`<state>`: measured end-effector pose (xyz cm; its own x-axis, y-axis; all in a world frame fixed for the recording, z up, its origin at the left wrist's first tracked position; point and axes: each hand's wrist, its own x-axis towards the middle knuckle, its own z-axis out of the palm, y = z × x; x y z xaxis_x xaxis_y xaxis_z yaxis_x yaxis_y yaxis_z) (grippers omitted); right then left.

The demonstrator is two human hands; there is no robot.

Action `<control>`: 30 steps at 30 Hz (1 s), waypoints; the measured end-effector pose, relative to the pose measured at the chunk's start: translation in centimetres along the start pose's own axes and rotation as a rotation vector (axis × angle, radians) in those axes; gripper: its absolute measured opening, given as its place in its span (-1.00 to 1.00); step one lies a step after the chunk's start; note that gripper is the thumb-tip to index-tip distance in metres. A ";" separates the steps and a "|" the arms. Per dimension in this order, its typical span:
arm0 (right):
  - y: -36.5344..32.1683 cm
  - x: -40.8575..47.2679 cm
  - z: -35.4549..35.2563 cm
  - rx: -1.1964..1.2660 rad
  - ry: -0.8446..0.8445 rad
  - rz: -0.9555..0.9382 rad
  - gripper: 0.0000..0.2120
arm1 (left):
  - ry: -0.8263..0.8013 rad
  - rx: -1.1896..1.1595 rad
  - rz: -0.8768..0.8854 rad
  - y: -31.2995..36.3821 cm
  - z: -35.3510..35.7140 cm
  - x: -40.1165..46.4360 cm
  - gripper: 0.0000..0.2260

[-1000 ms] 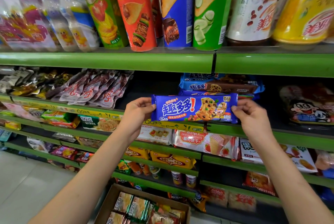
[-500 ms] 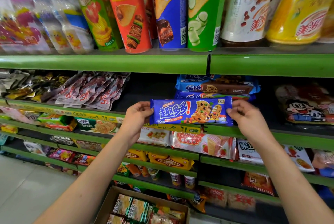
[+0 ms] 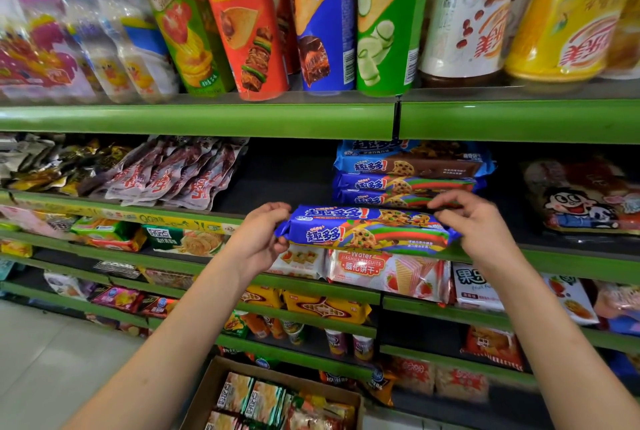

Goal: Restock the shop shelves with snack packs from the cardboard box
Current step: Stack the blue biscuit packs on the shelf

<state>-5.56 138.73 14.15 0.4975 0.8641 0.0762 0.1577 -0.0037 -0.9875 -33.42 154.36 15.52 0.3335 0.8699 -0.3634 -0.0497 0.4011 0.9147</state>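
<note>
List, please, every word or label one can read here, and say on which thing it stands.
"趣多多" – blue cookie pack held by both hands
"趣多多" – stacked cookie packs
"Wafer JIASHILI BISCUITS 威化饼干" – pink wafer pack
"无限" – red chip tube
"非油炸" – green-white tube
"PORK FLAVOR" – blue tube
Remaining small print and price strips: too blurred.
</note>
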 end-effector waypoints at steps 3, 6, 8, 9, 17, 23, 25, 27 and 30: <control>0.0 0.0 0.1 -0.004 -0.001 -0.006 -0.59 | 0.001 0.005 -0.026 0.4 0.2 -0.2 -0.88; 0.0 -0.1 0.0 -0.017 -0.007 -0.009 -0.58 | -0.003 0.013 -0.041 0.5 0.1 -0.2 -0.89; 0.0 -0.2 0.0 -0.022 -0.010 -0.001 -0.60 | -0.008 0.012 -0.043 0.4 0.1 -0.2 -0.90; 0.0 -0.2 -0.1 -0.024 -0.010 0.004 -0.61 | -0.008 0.012 -0.042 0.4 0.2 -0.2 -0.90; -0.3 -0.5 0.1 -0.135 -0.041 0.002 -0.63 | -0.036 0.086 0.025 0.3 -0.3 -0.5 -0.87; -0.7 -1.2 0.4 -0.234 -0.116 -0.064 -0.74 | -0.087 0.180 0.057 -0.4 -1.5 -1.0 -0.90; -0.9 -1.4 0.7 -0.222 -0.133 -0.108 -0.74 | -0.100 0.203 0.082 -0.4 -1.6 -1.5 -0.86; -1.1 -1.6 1.3 -0.218 -0.155 -0.154 -0.74 | -0.093 0.209 0.154 -0.2 -1.6 -1.9 -0.80; -1.5 -1.9 3.0 -0.229 -0.165 -0.183 -0.82 | -0.054 0.238 0.265 0.9 -2.4 -2.2 -0.74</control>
<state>-9.25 138.59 15.04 0.3018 0.9306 0.2073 0.4286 0.0618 -0.9014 -36.49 153.50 16.73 0.3881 0.9157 -0.1041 0.0773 0.0803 0.9938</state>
